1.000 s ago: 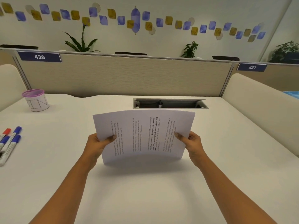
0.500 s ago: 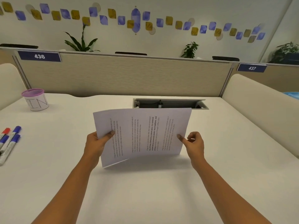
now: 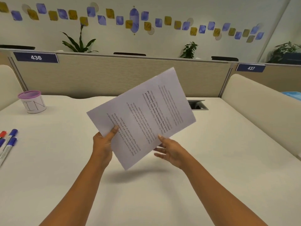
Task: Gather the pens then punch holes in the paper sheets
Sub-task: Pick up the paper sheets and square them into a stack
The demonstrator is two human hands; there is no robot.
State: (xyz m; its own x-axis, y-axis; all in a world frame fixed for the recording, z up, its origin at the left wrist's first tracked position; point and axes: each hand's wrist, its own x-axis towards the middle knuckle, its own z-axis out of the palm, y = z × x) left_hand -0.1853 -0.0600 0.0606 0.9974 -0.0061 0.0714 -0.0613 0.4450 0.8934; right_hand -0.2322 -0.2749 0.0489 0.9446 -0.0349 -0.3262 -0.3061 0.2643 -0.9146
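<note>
Desk (image 3: 162,193) white and broad, walled at the back by a beige partition (image 3: 114,75) bearing tags 436 (image 3: 36,57) and 437 (image 3: 250,68). A cable slot (image 3: 197,105) is cut into the desk near the partition. Beyond the partition stand plants (image 3: 79,41), and blue and gold shapes (image 3: 134,20) run along the wall (image 3: 162,41). Above the desk's middle the paper (image 3: 143,115) is held tilted, clear of the surface. The left hand (image 3: 102,144) pinches its near left edge, thumb on top. The right hand (image 3: 172,150) lies loosely spread at the near right edge, thumb tip touching the sheet. At the desk's left edge lie pens (image 3: 8,142), and a purple-rimmed cup (image 3: 32,101) stands farther back on that side.
</note>
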